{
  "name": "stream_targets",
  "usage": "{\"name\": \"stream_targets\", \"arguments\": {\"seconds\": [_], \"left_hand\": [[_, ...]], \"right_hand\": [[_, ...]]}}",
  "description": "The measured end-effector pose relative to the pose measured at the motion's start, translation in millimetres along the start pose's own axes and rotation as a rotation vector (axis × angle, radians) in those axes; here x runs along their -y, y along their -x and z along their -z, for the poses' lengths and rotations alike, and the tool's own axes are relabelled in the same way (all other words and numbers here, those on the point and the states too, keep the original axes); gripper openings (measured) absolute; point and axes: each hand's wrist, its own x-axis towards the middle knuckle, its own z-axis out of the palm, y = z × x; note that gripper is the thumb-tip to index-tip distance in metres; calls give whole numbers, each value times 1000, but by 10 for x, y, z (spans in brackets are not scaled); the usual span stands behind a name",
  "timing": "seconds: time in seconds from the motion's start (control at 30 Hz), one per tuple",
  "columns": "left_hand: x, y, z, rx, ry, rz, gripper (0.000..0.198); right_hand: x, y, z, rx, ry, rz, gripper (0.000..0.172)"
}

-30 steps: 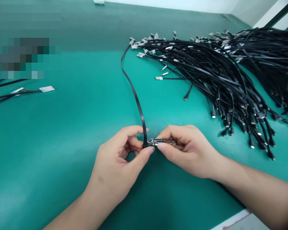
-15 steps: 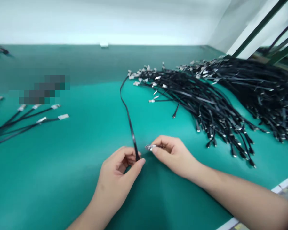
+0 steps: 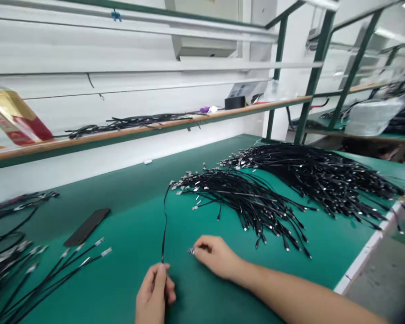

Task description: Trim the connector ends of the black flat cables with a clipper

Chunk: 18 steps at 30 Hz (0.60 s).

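Head view: the left hand (image 3: 154,290) is closed in a tight grip around a flat black cable (image 3: 164,229), its fingers curled together. The cable rises from the top of the fist and runs across the table (image 3: 138,216) to the left tip of the nearer pile (image 3: 243,202); whether it joins that pile cannot be told.

The right hand (image 3: 214,256) is just right of the cable, with thumb and forefinger pinched together on a small silver metal piece (image 3: 191,250), too small to identify. The two hands are near each other but not touching, and the metal piece is apart from the cable.

Ahead of the right hand, past a stretch of open green table, lies the nearer pile of black cables with metal ends. A farther pile (image 3: 310,175) lies behind it and to the right. Left of the left hand are looser cables (image 3: 54,270) and a dark flat strip (image 3: 87,227), with open table between them and the grip.

To the right, the table ends at a white edge (image 3: 367,256), with the floor (image 3: 384,279) beyond. Straight ahead, a wooden shelf (image 3: 121,134) carries coiled black cables (image 3: 131,120) and, farther left, a gold-and-red box (image 3: 10,114).
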Motion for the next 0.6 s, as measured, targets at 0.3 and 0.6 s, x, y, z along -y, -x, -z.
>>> {"name": "stream_targets", "arguments": {"seconds": [0.3,0.6], "left_hand": [[-52,-61,296,-105,103,-61,29],[39,-196,338,-175,110,-63,27]], "right_hand": [[6,-27,256,161,-7,116,18],[-33,-50,539,261,109,-87,35]]}}
